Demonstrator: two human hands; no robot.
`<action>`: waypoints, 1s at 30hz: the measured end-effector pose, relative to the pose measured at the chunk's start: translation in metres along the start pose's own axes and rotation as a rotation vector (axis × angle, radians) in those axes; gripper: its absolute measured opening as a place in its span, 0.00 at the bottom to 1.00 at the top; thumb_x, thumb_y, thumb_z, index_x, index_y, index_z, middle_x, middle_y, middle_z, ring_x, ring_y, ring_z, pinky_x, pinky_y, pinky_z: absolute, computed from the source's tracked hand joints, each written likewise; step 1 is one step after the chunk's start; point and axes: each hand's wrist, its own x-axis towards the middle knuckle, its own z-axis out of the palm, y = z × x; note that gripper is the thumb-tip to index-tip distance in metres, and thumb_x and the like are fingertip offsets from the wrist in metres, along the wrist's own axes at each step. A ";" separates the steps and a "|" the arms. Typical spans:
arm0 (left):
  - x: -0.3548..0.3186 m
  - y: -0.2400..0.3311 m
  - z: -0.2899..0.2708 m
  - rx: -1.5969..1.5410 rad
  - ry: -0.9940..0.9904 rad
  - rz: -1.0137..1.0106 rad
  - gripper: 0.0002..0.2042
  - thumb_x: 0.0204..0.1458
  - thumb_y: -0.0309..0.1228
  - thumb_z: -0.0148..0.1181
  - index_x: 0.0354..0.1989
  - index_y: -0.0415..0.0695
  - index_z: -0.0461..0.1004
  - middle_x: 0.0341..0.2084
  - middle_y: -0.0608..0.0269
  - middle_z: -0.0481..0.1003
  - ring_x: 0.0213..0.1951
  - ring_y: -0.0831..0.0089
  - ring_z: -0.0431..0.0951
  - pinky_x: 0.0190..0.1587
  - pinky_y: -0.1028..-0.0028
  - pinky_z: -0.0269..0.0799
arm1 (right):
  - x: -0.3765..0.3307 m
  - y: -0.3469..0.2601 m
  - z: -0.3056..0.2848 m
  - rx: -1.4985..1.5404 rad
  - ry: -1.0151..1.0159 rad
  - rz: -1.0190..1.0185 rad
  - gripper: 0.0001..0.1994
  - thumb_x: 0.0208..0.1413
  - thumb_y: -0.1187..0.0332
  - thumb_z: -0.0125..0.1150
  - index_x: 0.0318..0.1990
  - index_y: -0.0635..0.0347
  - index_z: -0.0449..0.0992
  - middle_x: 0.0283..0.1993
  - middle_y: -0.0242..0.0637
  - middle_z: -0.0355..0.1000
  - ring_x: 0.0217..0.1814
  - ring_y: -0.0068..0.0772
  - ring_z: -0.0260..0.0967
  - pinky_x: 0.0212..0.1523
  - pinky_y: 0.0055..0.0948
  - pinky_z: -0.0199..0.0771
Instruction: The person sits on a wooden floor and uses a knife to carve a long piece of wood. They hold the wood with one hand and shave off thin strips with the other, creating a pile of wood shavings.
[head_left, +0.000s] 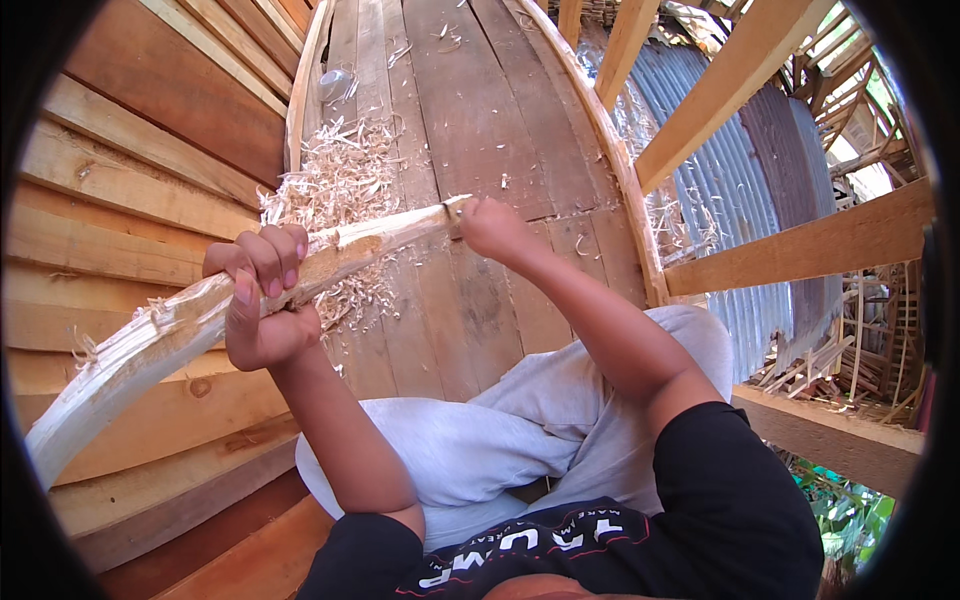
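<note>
A long, slightly curved wooden pole (190, 318), pale and partly shaved, slants from the lower left up to the middle of the view. My left hand (262, 290) is wrapped round it, fingers over the top and thumb on the near side. At its far right end my right hand (490, 226) is closed in a fist. A small dark edge shows between that fist and the wood, perhaps a blade; the rest of what it grips is hidden. Curled wood shavings (345, 170) lie heaped beyond and under the pole.
I sit cross-legged on a plank floor (470, 110). A board wall (150, 230) rises close on the left. A clear cup (337, 84) stands far left on the floor. To the right are a wooden railing (740, 80) and corrugated metal sheets (725, 160) beyond it.
</note>
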 end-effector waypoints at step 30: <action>0.002 -0.005 -0.011 -0.170 -0.365 0.025 0.11 0.41 0.28 0.58 0.19 0.48 0.59 0.13 0.71 0.59 0.17 0.76 0.56 0.26 0.73 0.54 | -0.011 0.007 -0.017 0.023 -0.042 0.068 0.24 0.60 0.59 0.35 0.40 0.70 0.76 0.43 0.59 0.73 0.48 0.60 0.71 0.51 0.50 0.69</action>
